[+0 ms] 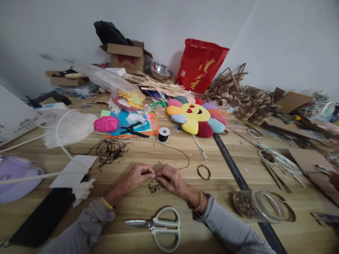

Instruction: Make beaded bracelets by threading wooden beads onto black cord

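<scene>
My left hand [139, 175] and my right hand [171, 179] meet fingertip to fingertip over the middle of the table. Both pinch the end of a thin black cord [188, 159], which curves away to the right and back to a spool [164, 134]. Just below the fingertips lies a small heap of dark, multicoloured beads [153, 188]. Scissors with pale handles [165, 225] rest nearer to me, blades pointing left. A finished-looking beaded bracelet [203, 172] lies right of my right hand. Whether a bead sits between the fingers is too small to see.
A clear jar of beads [245, 204] lies on its side at right. Left are a tangle of black cord [111, 151], black pliers [134, 130] and a white cable [57, 134]. A colourful flower cushion [196, 114] and a red bag [200, 67] stand behind.
</scene>
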